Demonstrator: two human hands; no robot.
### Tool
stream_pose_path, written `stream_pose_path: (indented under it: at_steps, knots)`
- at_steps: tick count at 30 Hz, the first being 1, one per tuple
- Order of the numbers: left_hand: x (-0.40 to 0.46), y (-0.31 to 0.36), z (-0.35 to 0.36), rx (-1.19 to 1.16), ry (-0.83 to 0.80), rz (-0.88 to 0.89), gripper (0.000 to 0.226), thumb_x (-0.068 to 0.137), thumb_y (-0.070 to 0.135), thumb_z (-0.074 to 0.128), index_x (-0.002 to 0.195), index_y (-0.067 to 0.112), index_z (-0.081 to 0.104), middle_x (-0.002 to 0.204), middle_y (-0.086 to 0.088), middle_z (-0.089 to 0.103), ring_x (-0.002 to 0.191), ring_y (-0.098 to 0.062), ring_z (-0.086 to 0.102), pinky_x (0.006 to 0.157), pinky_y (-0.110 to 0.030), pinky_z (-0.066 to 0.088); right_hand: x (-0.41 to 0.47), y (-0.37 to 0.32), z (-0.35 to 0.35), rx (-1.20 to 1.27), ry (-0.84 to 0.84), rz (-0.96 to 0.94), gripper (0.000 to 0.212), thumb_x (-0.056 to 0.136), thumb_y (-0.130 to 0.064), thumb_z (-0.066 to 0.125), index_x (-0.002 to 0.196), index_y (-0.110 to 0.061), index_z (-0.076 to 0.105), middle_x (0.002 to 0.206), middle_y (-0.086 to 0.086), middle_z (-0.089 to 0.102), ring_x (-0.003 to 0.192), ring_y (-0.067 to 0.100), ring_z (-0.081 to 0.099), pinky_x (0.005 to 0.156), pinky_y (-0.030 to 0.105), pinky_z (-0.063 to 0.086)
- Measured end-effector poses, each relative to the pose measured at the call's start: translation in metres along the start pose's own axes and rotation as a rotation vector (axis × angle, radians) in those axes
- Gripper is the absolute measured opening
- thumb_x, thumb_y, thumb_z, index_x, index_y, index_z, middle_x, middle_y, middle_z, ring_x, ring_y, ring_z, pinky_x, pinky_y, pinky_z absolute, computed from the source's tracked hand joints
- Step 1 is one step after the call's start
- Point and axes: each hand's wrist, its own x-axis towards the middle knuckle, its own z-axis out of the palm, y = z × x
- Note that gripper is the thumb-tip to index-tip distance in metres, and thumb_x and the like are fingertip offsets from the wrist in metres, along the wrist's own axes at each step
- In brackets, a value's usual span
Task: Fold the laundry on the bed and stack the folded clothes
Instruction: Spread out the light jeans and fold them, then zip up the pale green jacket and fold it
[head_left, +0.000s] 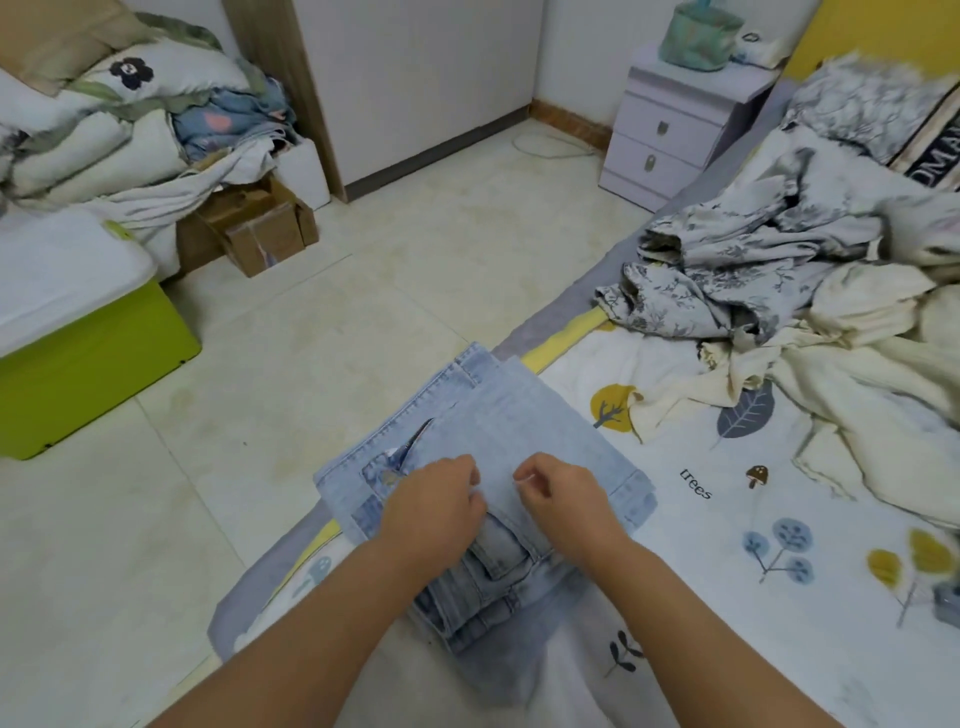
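Head view is showing folded jeans (519, 441) lying at the bed (727, 519) corner; left hand (436, 509) and right hand (561, 499), fingers curled, are pinching denim, probably to tidy the fold.

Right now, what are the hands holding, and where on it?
Both hands are on the folded jeans. The left hand and right hand each pinch the top layer near its middle.

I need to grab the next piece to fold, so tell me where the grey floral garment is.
The grey floral garment lies crumpled on the bed's far right side, beyond the cream cloth and right of the folded jeans.
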Motion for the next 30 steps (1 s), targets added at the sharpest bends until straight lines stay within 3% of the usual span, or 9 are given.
stream_pose_path:
  at_steps: [2, 5, 10, 13, 16, 18, 22, 27, 30]
  knots:
    - [-0.008, 0.010, -0.016, 0.079, -0.103, 0.042, 0.013, 0.096, 0.025, 0.040, 0.094, 0.017, 0.049, 0.080, 0.001, 0.050, 0.077, -0.019, 0.047, 0.068, -0.032, 0.041, -0.014, -0.005, -0.011, -0.116, -0.083, -0.002, 0.019, 0.092, -0.019, 0.047, 0.104, -0.018, 0.062, 0.099, 0.005, 0.065, 0.092, 0.024, 0.058, 0.077, 0.028, 0.043]
    - [-0.023, 0.024, -0.039, 0.185, -0.210, 0.073, 0.020, 0.097, 0.024, 0.039, 0.077, 0.020, 0.042, 0.082, -0.004, 0.052, 0.076, -0.019, 0.045, 0.067, -0.031, 0.038, -0.039, -0.015, -0.032, -0.256, -0.158, -0.023, 0.022, 0.092, -0.019, 0.045, 0.107, -0.016, 0.060, 0.109, 0.009, 0.063, 0.101, 0.027, 0.057, 0.081, 0.030, 0.045]
    - [-0.051, 0.056, -0.075, 0.251, -0.296, 0.106, 0.017, 0.099, 0.026, 0.037, 0.096, 0.014, 0.048, 0.083, 0.001, 0.046, 0.082, -0.019, 0.047, 0.070, -0.028, 0.037, -0.091, -0.028, -0.075, -0.427, -0.122, -0.074, 0.021, 0.093, -0.015, 0.042, 0.104, -0.007, 0.058, 0.106, 0.015, 0.063, 0.097, 0.030, 0.058, 0.065, 0.028, 0.033]
    - [-0.068, 0.085, -0.093, 0.292, -0.322, 0.156, 0.016, 0.097, 0.028, 0.040, 0.095, 0.015, 0.050, 0.081, 0.005, 0.047, 0.084, -0.018, 0.047, 0.068, -0.025, 0.035, -0.130, -0.029, -0.101, -0.467, -0.129, -0.039, 0.021, 0.094, -0.014, 0.041, 0.106, -0.006, 0.057, 0.109, 0.015, 0.061, 0.099, 0.031, 0.056, 0.067, 0.029, 0.035]
    - [-0.084, 0.120, -0.104, 0.346, -0.360, 0.212, 0.021, 0.097, 0.029, 0.041, 0.102, 0.014, 0.054, 0.105, -0.002, 0.058, 0.096, -0.021, 0.053, 0.073, -0.026, 0.037, -0.172, -0.021, -0.127, -0.491, -0.143, 0.022, 0.024, 0.094, -0.016, 0.044, 0.111, -0.004, 0.055, 0.113, 0.017, 0.058, 0.103, 0.032, 0.055, 0.074, 0.034, 0.040]
    - [-0.092, 0.144, -0.105, 0.354, -0.380, 0.251, 0.016, 0.097, 0.030, 0.041, 0.096, 0.017, 0.050, 0.108, -0.003, 0.058, 0.101, -0.020, 0.054, 0.076, -0.025, 0.038, -0.198, -0.010, -0.144, -0.495, -0.143, 0.074, 0.024, 0.095, -0.019, 0.044, 0.112, -0.005, 0.054, 0.114, 0.016, 0.057, 0.102, 0.031, 0.055, 0.073, 0.032, 0.039]
    - [-0.106, 0.201, -0.102, 0.371, -0.425, 0.362, 0.017, 0.097, 0.030, 0.041, 0.092, 0.016, 0.049, 0.085, 0.005, 0.050, 0.088, -0.015, 0.049, 0.070, -0.022, 0.034, -0.247, 0.015, -0.179, -0.482, -0.129, 0.192, 0.024, 0.094, -0.019, 0.045, 0.112, -0.005, 0.055, 0.115, 0.015, 0.057, 0.103, 0.031, 0.054, 0.074, 0.032, 0.038]
    - [-0.125, 0.276, -0.088, 0.376, -0.449, 0.474, 0.016, 0.096, 0.034, 0.042, 0.091, 0.019, 0.046, 0.093, 0.002, 0.049, 0.087, -0.015, 0.047, 0.072, -0.024, 0.035, -0.303, 0.053, -0.226, -0.450, -0.081, 0.313, 0.024, 0.094, -0.020, 0.046, 0.112, -0.006, 0.055, 0.115, 0.013, 0.056, 0.103, 0.030, 0.054, 0.069, 0.029, 0.034]
    - [-0.132, 0.319, -0.073, 0.400, -0.460, 0.529, 0.016, 0.097, 0.035, 0.041, 0.094, 0.020, 0.046, 0.098, 0.002, 0.048, 0.087, -0.015, 0.045, 0.072, -0.024, 0.034, -0.329, 0.081, -0.254, -0.442, -0.062, 0.365, 0.026, 0.094, -0.021, 0.046, 0.113, -0.007, 0.055, 0.116, 0.012, 0.057, 0.104, 0.029, 0.055, 0.075, 0.031, 0.040]
